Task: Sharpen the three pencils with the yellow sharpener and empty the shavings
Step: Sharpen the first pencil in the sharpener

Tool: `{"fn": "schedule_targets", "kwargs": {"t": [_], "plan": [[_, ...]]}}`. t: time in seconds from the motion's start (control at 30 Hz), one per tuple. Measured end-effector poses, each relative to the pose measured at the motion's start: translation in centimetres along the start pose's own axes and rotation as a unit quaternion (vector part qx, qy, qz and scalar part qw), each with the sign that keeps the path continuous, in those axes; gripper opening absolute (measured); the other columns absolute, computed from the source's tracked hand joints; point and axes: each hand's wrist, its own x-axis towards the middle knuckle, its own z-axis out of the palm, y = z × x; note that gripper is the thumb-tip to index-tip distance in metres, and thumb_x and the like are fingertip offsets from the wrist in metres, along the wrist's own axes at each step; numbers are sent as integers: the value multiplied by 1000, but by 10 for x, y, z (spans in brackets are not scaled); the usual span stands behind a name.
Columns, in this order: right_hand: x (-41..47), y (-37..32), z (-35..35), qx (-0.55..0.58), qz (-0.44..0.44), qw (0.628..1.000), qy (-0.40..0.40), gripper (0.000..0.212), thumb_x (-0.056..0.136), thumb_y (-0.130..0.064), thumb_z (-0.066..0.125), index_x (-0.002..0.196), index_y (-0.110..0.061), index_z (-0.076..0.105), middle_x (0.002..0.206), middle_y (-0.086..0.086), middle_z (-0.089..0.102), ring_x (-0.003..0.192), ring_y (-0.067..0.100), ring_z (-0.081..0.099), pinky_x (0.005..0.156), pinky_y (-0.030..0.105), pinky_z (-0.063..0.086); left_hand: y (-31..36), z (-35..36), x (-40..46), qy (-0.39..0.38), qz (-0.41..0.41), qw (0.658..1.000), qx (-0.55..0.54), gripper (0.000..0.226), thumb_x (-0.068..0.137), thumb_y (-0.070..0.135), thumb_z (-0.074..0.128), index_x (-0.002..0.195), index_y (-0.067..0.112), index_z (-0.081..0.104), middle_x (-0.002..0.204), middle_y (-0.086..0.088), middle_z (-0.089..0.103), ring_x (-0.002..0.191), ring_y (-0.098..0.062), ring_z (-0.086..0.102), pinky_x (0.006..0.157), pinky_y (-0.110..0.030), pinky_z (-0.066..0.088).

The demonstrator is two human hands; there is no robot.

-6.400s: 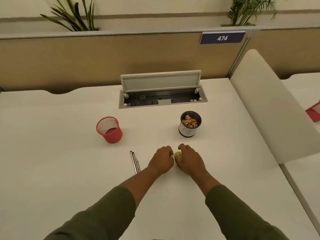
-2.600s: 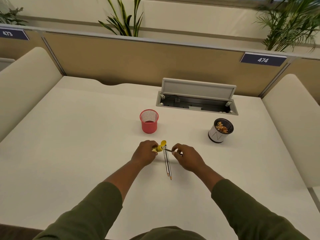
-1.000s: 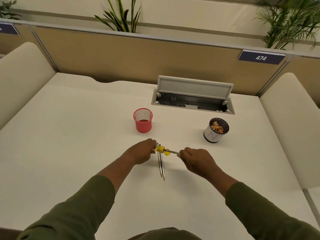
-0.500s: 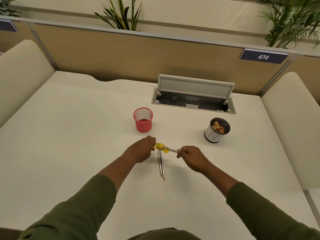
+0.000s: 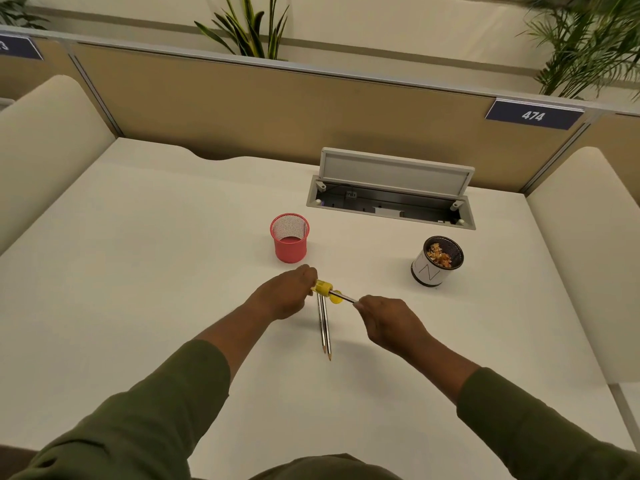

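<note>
While the left hand (image 5: 282, 299) grips the yellow sharpener (image 5: 322, 287), the right hand (image 5: 388, 322) feeds one pencil (image 5: 342, 297) into it.

Both sets of fingers are clamped, left on the sharpener, right on the pencil's far end; this looks like the sharpening step, and next the right fingers likely need to twist. Two more pencils (image 5: 325, 327) lie on the table (image 5: 138, 271) just below the fingers, three in all. Beyond the fingers stand one red mesh cup (image 5: 290, 239) and one shavings cup (image 5: 437, 260).
</note>
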Motion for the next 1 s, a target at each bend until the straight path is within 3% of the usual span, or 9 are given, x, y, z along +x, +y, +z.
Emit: {"fn": "schedule_targets", "kwargs": {"t": [0.07,0.2,0.23,0.37,0.43,0.53,0.8,0.93,1.0], "plan": [[4,-9,0,153,145,977,-25,32,97,-21,52,68,-9,57,48,2,49,43,23,43,44,30,31,1,-4,3,19,6,1000,9,21,85,-6,41,101,8,46,102,-12,53,87,-28,60,73,-46,50],[18,-19,-4,553,483,671,-99,32,98,-29,50,74,-8,55,51,-4,22,42,13,18,39,22,20,1,-8,5,30,17,999,34,15,88,-2,44,99,7,47,100,-13,53,80,-28,56,68,-41,46],[18,-18,-5,554,495,658,-123,32,98,-29,49,75,-8,54,53,-3,20,42,12,16,38,21,19,0,-7,4,23,15,999,30,16,88,-3,44,100,7,47,101,-13,53,81,-29,58,69,-42,47],[13,-17,-9,423,404,800,-135,30,95,-25,48,73,-9,60,54,-1,35,43,13,29,44,24,24,-1,5,-3,-13,0,1000,-20,20,88,-4,44,103,8,47,105,-12,53,92,-27,61,76,-44,49],[6,-14,-9,252,277,919,-121,20,93,-25,49,80,-15,61,64,-2,54,53,15,46,49,27,33,-3,7,-3,-22,-11,998,-51,18,89,-2,46,100,10,50,102,-10,56,92,-26,58,75,-34,45],[-4,-7,-9,0,53,993,-102,17,96,-28,48,92,-16,58,75,1,57,60,22,52,51,31,38,-4,6,-2,-26,-24,995,-95,15,89,-2,51,98,10,55,99,-11,58,88,-25,54,78,-33,45],[-12,3,-10,-123,-125,984,24,17,89,-22,63,77,-10,62,54,3,48,37,24,36,37,27,23,3,1,-5,-47,-3,998,-29,20,88,-4,42,95,15,43,103,-8,55,93,-22,61,75,-37,48],[-9,-15,-6,93,82,992,-2,26,95,-18,56,71,-9,60,51,2,50,44,22,44,44,28,31,6,0,-4,-20,-3,1000,-1,23,86,-6,40,103,9,44,106,-11,52,95,-26,63,75,-45,51],[-2,-22,-6,325,319,890,-27,31,96,-21,53,68,-11,59,46,-4,37,41,14,33,42,22,27,7,-1,-3,-5,2,1000,12,21,86,-5,42,101,9,45,103,-11,51,89,-28,61,71,-44,49]]}}
